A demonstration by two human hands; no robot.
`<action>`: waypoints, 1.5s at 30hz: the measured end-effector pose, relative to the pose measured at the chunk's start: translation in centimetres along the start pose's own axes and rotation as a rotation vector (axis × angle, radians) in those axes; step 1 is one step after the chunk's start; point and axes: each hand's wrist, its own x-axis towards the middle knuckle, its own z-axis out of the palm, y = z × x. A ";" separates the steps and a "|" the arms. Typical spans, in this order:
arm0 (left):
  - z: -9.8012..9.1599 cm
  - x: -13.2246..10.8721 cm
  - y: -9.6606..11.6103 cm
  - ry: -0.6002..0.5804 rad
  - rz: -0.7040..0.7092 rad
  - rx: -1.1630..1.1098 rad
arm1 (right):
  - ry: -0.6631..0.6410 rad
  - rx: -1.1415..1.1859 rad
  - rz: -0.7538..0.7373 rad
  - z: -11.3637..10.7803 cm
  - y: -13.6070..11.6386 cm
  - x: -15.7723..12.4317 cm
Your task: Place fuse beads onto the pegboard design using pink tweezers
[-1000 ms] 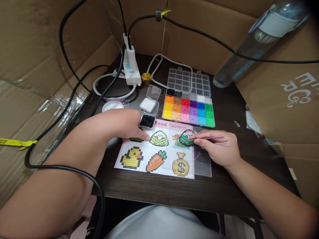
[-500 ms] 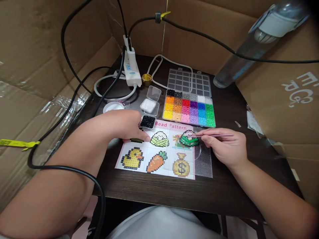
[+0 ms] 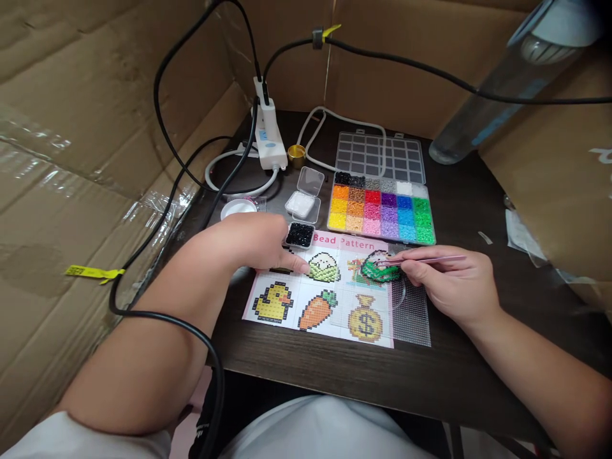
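My right hand (image 3: pixel 454 280) is closed in a pinch on a pair of thin pinkish tweezers (image 3: pixel 437 259). The tweezer tips reach onto a green, black and pale bead piece (image 3: pixel 381 266), which lies on a clear pegboard (image 3: pixel 415 312) over the right part of the printed bead pattern sheet (image 3: pixel 289 325). My left hand (image 3: pixel 262 241) rests at the sheet's upper left, its thumb stretched out flat beside the printed egg-like picture. Its other fingers are mostly hidden. Right by that hand stands a small box of black beads (image 3: pixel 300 235).
Behind the sheet lies an open divided case (image 3: pixel 382 207) of coloured beads. Near it are a small box of white beads (image 3: pixel 301 204), a gold cup (image 3: pixel 296 155), a white dish (image 3: pixel 238 208) and a power strip (image 3: pixel 270 137). A black cable (image 3: pixel 167 320) crosses above my left arm.
The whole view has shifted, so things stand further right in the picture. Both hands keep nearly the same places over the sheet, and the tweezers stay at the bead piece.
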 end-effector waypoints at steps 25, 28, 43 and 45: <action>0.5 0.6 0.0 0.088 -0.010 0.047 | 0.055 0.066 0.017 0.0 -0.9 0.7; 0.4 0.7 0.1 0.088 -0.021 0.035 | 0.061 0.058 0.019 0.0 -0.6 0.9; 0.3 0.6 0.2 0.065 -0.011 0.013 | 0.077 0.075 0.037 -0.4 0.0 1.2; 0.5 0.9 -0.1 0.094 0.004 0.014 | 0.118 0.065 0.027 -0.7 0.6 1.6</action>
